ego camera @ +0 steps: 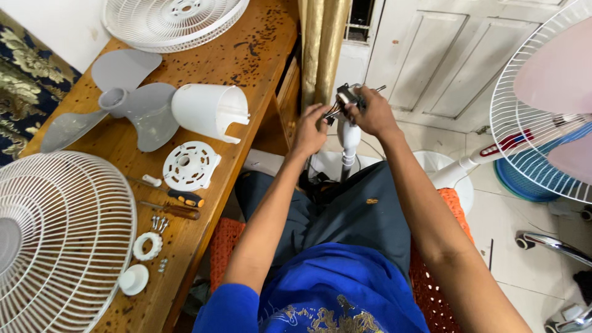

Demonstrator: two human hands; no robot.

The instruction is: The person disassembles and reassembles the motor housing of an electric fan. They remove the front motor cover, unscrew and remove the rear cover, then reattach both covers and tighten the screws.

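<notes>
Blue cloth of my shirt (327, 277) fills the bottom of the view, with my dark trousers (345, 216) beyond it and an orange woven seat (228, 243) under me. Both arms reach forward to a small fan motor (347, 95) atop a white stand post (349, 139) that rises between my knees. My right hand (370, 114) has its grip closed over the motor's top. My left hand (310, 129) pinches at the dark wires (330, 113) just beside the motor, fingers curled tight on them.

To my left runs a wooden surface (246, 55). On it lie a grey fan blade (126, 102), a white motor housing (208, 111) on its side, a round white plate (191, 165), two screwdrivers (179, 203), a few screws (160, 223), a white toothed ring (148, 245), a white cap (134, 279), and two white wire guards (55, 240), one near, one at the far end. Another standing fan (549, 105) with pink blades is on my right, on the tiled floor (518, 222).
</notes>
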